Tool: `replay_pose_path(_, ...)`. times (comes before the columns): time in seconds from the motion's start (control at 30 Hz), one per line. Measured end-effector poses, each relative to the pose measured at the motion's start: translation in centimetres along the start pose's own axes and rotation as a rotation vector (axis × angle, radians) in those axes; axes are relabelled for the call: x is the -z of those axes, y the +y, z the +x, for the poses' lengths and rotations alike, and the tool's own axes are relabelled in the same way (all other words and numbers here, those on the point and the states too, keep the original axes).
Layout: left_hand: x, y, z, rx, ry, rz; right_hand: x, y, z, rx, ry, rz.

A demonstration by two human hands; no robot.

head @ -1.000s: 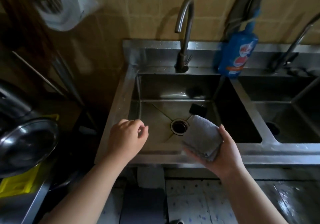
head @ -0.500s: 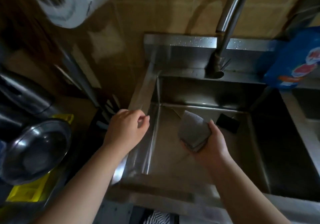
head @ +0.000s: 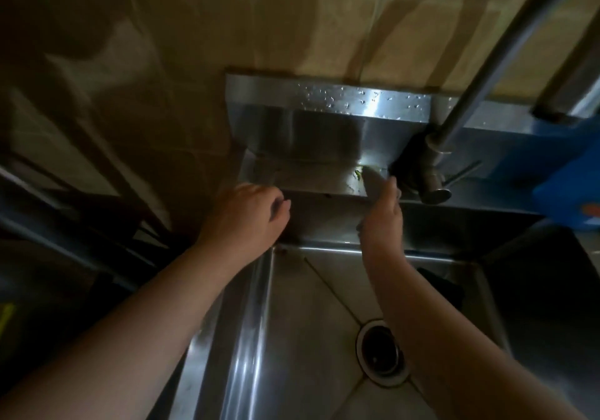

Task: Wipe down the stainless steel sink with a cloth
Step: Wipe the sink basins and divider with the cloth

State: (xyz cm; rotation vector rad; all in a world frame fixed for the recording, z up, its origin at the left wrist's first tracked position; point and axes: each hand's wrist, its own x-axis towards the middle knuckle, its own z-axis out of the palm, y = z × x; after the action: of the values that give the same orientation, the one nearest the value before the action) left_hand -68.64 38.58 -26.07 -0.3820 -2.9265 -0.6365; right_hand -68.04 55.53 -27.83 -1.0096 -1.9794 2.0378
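Note:
The stainless steel sink (head: 256,322) fills the lower middle of the head view, with its drain (head: 381,353) in the basin floor. My right hand (head: 383,221) reaches over the basin's back wall and grips a grey cloth (head: 373,179). The cloth's tip lies on the back ledge (head: 308,176), just left of the faucet base, and most of it is hidden by my hand. My left hand (head: 246,218) hovers at the sink's back left corner with loosely curled fingers and holds nothing.
The faucet (head: 470,88) rises to the upper right from its base beside the cloth. A blue bottle (head: 571,189) stands at the right edge. A black object (head: 444,286) lies in the basin behind my right forearm. Water drops dot the backsplash (head: 341,98). A small green scrap (head: 358,173) sits on the ledge.
The view has closed in on the sink's back left. My right hand carried the cloth from above the basin up to the back ledge. My left hand moved forward to the back corner.

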Motion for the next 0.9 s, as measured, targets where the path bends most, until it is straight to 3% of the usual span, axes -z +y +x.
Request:
replay_pose_path(0.07,-1.3,-0.4,1.7,0.013,0.001,0.000,-1.1,0.1,2.9,0.189,0.077,-0.094)
replay_pose_path(0.17,-3.3,-0.3,3.7,-0.007,-0.030,0.001,-1.9,1.1,6.6,0.501,0.166,-0.556)
replay_pose_path(0.3,-5.1,-0.4,5.2,-0.041,-0.042,0.046,-2.7,4.6,9.2,0.561,0.172,-1.171)
replay_pose_path(0.47,-6.1,-1.3,5.8,0.046,-0.130,0.230,-4.3,5.1,9.5,0.560,0.204,-1.161)
replay_pose_path(0.63,-6.4,-1.3,5.4,0.117,-0.131,0.327,-5.9,6.0,6.7,0.777,0.015,-1.245)
replay_pose_path(0.7,-6.3,-1.4,5.1,0.126,-0.112,0.330,-4.5,6.2,6.0,0.821,0.017,-1.313)
replay_pose_path(0.8,-6.4,-1.7,4.8,0.154,-0.124,0.337,-2.3,5.6,7.5,0.743,0.119,-1.368)
replay_pose_path(0.9,-6.7,-1.7,4.4,0.163,-0.152,0.332,-3.4,4.7,8.8,0.629,0.102,-1.284)
